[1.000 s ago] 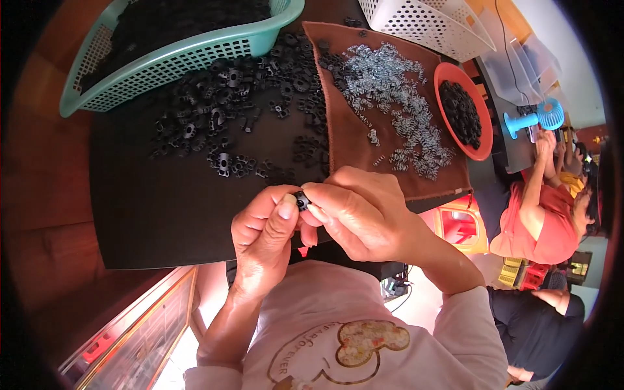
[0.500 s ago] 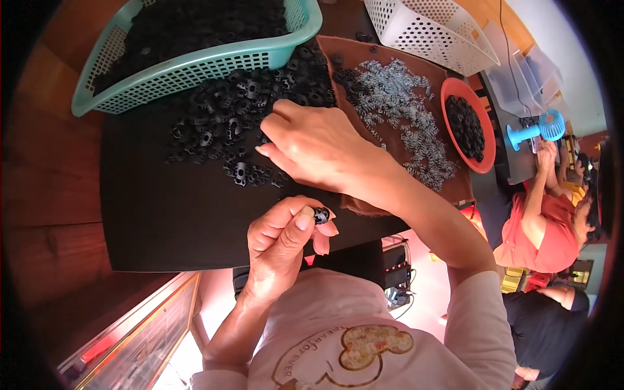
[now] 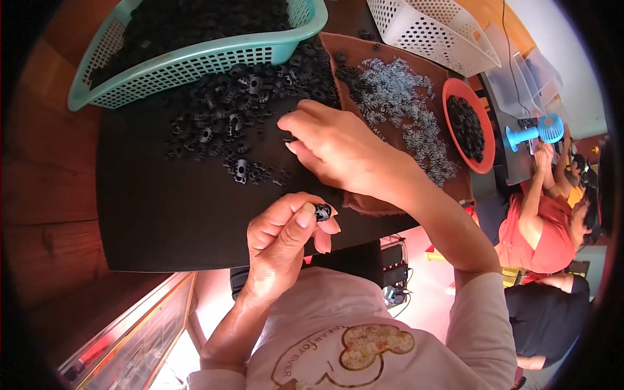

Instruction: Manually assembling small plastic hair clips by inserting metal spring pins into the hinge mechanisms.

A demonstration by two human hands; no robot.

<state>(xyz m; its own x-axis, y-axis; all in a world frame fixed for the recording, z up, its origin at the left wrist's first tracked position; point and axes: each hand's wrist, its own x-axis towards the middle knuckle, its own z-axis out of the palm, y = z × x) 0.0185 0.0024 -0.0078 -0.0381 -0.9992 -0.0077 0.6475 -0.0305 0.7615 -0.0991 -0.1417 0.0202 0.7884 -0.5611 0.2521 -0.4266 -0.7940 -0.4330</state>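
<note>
Near the table's front edge, my left hand (image 3: 279, 237) pinches a small black plastic part (image 3: 323, 212) with holes in it between thumb and forefinger; its other fingers curl beneath. Just above and to the right, my right hand (image 3: 338, 146) is palm down, thumb and forefinger drawn together. A small dark piece (image 3: 288, 136) shows between those fingertips, mostly hidden. Left of that hand, a heap of black plastic parts (image 3: 237, 107) is spread on the dark table (image 3: 169, 214), with a few smaller black bits (image 3: 263, 174) at its near edge.
A green basket (image 3: 195, 68) full of black parts stands at the far left. To the right, a brown cloth (image 3: 390, 133) bears many metal springs (image 3: 396, 88), beside a red bowl (image 3: 489, 140) of black pieces. Beyond are a white basket (image 3: 432, 39), a blue fan (image 3: 550, 128) and other people.
My right hand has drawn back slightly to the right, away from the black heap, and a dark piece now shows at its fingertips. My left hand keeps its pinch, almost still.
</note>
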